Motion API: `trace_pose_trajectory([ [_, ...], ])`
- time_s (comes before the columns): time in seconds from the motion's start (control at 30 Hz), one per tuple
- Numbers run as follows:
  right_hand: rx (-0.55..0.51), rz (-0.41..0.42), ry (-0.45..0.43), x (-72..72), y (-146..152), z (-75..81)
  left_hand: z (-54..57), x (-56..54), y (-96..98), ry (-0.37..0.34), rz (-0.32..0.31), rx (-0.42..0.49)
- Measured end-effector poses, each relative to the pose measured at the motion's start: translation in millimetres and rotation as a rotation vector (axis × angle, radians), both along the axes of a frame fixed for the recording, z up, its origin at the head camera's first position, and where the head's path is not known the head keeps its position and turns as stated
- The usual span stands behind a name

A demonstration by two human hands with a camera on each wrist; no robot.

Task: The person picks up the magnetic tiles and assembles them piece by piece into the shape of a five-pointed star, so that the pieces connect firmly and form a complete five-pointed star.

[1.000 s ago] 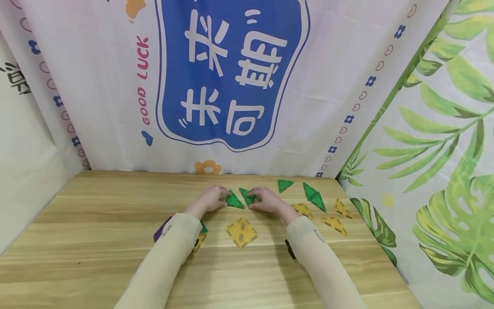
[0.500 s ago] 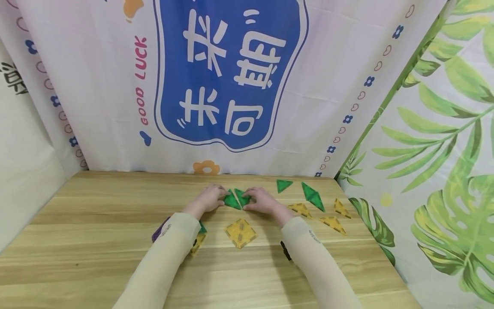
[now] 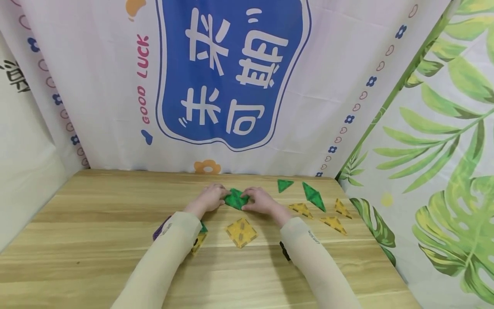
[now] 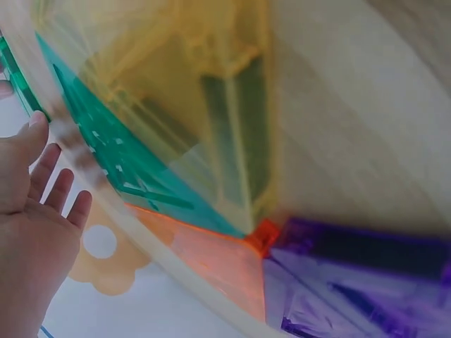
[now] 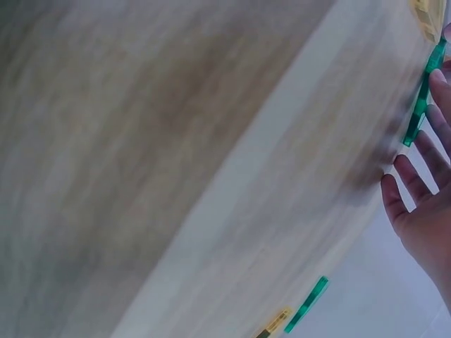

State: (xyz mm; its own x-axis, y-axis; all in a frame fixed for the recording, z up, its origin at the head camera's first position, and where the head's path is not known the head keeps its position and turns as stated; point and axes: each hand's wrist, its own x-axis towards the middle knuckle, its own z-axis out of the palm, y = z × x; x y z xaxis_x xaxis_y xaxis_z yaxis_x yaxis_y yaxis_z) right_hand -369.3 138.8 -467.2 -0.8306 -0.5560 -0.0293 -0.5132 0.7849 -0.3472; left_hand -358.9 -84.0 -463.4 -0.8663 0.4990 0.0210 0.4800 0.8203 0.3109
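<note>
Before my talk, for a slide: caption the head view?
Left grip and right grip hold green tiles beyond a yellow square.

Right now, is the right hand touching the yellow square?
Apart: the head view shows bare table between the right hand and the yellow square.

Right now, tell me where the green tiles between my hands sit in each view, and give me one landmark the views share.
Head: the green tiles lie below the picture's centre, between the left hand and right hand.
Left wrist: a green edge at the upper left, beside that hand.
Right wrist: a green edge at the upper right, beside that hand.
Shared landmark: the wooden tabletop.
</note>
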Motion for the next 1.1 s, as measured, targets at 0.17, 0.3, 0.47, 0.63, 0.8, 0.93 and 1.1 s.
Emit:
trace_pose_trajectory([
  [0.17, -0.033, 0.013, -0.026, 0.5, 6, 1.2, 0.1, 3.9, -0.7, -0.001, -0.005, 0.022],
  [0.3, -0.098, 0.014, -0.04, 3.7, 17, 8.2, 3.9, 8.2, 2.2, -0.032, 0.014, 0.062],
  [0.47, -0.153, 0.01, -0.048, 7.0, 37, 20.3, 15.1, 16.9, 10.2, -0.074, 0.033, 0.109],
  [0.63, -0.161, 0.002, -0.021, 9.7, 63, 28.6, 19.7, 25.7, 18.8, -0.061, 0.025, 0.115],
  [0.8, -0.15, -0.035, -0.045, 17.8, 90, 34.1, 18.7, 36.2, 27.4, -0.042, -0.016, 0.134],
  [0.93, -0.149, -0.065, -0.052, 24.9, 108, 36.6, 20.3, 46.5, 32.9, -0.03, -0.052, 0.164],
  [1.1, -0.104, -0.064, 0.023, 31.1, 132, 34.9, 20.0, 57.5, 39.2, -0.032, -0.075, 0.181],
])
